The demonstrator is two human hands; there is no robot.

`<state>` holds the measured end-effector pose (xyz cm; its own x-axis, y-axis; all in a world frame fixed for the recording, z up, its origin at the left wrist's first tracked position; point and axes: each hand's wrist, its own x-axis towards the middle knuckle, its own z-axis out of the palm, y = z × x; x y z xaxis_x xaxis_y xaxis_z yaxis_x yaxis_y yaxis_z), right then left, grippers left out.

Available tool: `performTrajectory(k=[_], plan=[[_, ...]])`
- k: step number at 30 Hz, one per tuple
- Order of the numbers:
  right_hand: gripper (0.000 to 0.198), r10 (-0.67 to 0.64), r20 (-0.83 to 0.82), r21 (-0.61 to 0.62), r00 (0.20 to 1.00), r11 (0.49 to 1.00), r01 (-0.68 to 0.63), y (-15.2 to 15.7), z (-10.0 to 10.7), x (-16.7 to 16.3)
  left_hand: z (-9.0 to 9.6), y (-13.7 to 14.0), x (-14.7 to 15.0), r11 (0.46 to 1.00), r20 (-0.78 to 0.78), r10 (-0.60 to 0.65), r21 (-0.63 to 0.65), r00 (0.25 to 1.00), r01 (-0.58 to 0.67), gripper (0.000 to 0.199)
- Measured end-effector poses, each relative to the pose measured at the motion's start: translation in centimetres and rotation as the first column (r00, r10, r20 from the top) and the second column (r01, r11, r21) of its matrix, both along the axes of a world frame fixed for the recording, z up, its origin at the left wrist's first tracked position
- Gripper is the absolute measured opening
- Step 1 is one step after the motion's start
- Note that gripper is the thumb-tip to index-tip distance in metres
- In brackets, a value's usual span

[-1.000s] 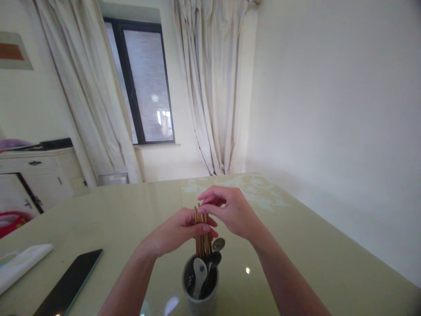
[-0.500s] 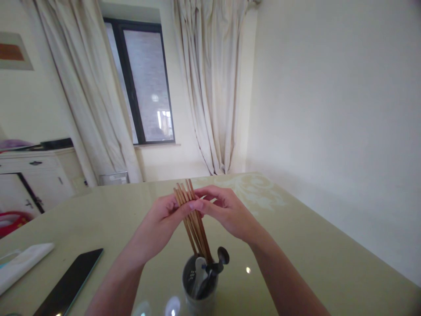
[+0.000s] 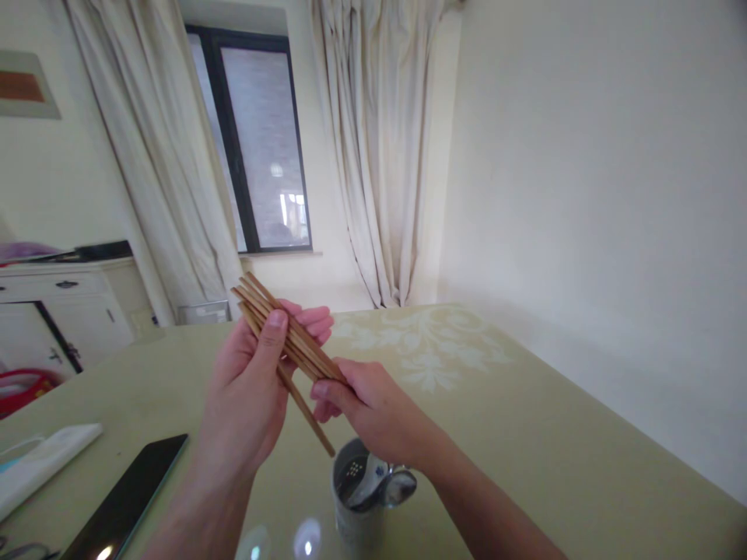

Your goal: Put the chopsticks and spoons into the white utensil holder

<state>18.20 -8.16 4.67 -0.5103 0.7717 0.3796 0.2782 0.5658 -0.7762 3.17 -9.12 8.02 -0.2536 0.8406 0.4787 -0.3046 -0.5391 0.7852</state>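
Note:
A bundle of brown wooden chopsticks (image 3: 303,348) lies slanted across both hands, above the table. My left hand (image 3: 257,373) grips the upper part, its thumb pressed over the sticks and its fingers behind them. Around the lower part of the bundle, my right hand (image 3: 365,400) is closed. One chopstick sits apart from the rest and points down toward the cup. Below the hands stands a grey utensil cup (image 3: 359,529) with drain holes inside. In it lean a white ceramic spoon (image 3: 369,478) with a blue mark and a shiny metal spoon (image 3: 400,488).
A dark phone-like slab (image 3: 125,498) and a white flat object (image 3: 52,463) lie on the left of the pale green table (image 3: 525,435). A white cabinet (image 3: 87,311) and a red basin (image 3: 23,389) stand beyond the left edge. A wall borders the right side.
The chopsticks have come up out of the cup and tilted to the left. My left hand has moved up and left with them; my right hand has shifted down to their lower part.

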Motion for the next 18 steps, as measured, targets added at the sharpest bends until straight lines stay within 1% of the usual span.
performTrajectory(k=[2, 3, 5, 6, 7, 8, 9, 11, 13, 15, 16, 18], plan=[[0.020, -0.059, -0.007, 0.051, 0.998, 0.997, 0.060, -0.1, 0.0, -0.1, -0.1, 0.0, 0.4, 1.000, 0.048, -0.010, 0.010, 0.999, 0.010, 0.026], [0.020, -0.045, -0.025, 0.039, 0.999, 0.998, 0.045, -0.2, 0.0, -0.1, -0.1, 0.0, 0.5, 1.000, 0.066, -0.017, 0.012, 0.998, 0.016, 0.026], [0.021, 0.072, -0.075, -0.066, 0.995, 0.995, -0.077, -0.3, 0.0, -0.1, -0.2, 0.1, 0.6, 1.000, 0.097, -0.018, 0.016, 0.995, 0.017, 0.025], [0.022, 0.135, -0.102, -0.127, 0.986, 0.981, -0.147, -0.4, 0.0, -0.1, -0.2, 0.2, 0.6, 1.000, 0.112, -0.011, 0.021, 0.994, 0.009, 0.024], [0.022, 0.170, -0.116, -0.166, 0.979, 0.968, -0.187, -0.4, 0.0, -0.1, -0.3, 0.2, 0.6, 1.000, 0.128, -0.003, 0.027, 0.992, 0.000, 0.024], [0.023, 0.175, -0.113, -0.175, 0.978, 0.966, -0.193, -0.4, 0.0, -0.1, -0.3, 0.2, 0.7, 0.999, 0.143, 0.000, 0.032, 0.990, -0.005, 0.023], [0.024, 0.159, -0.098, -0.161, 0.982, 0.972, -0.173, -0.4, 0.0, -0.1, -0.4, 0.2, 0.9, 0.999, 0.152, -0.010, 0.032, 0.988, 0.005, 0.025], [0.029, 0.122, -0.073, -0.129, 0.990, 0.983, -0.131, -0.4, 0.1, -0.1, -0.6, 0.1, 1.3, 0.997, 0.143, -0.077, 0.005, 0.987, 0.077, 0.031], [0.036, 0.139, -0.064, -0.152, 0.988, 0.977, -0.147, -0.4, 0.3, 0.1, -0.8, -0.1, 1.8, 0.983, 0.121, -0.171, -0.041, 0.978, 0.178, 0.035], [0.038, 0.151, -0.052, -0.185, 0.987, 0.970, -0.158, -0.4, 0.6, 0.7, -0.9, -0.2, 2.0, 0.965, 0.116, -0.245, -0.063, 0.962, 0.254, 0.033], [0.036, 0.132, -0.023, -0.181, 0.991, 0.974, -0.134, -0.4, 0.8, 1.1, -0.9, -0.1, 1.8, 0.963, 0.125, -0.256, -0.056, 0.959, 0.264, 0.033], [0.030, 0.027, 0.089, -0.117, 0.996, 0.993, -0.017, -0.4, 1.1, 2.3, -0.9, 0.5, 0.7, 0.970, 0.130, -0.232, -0.042, 0.964, 0.239, 0.035]])
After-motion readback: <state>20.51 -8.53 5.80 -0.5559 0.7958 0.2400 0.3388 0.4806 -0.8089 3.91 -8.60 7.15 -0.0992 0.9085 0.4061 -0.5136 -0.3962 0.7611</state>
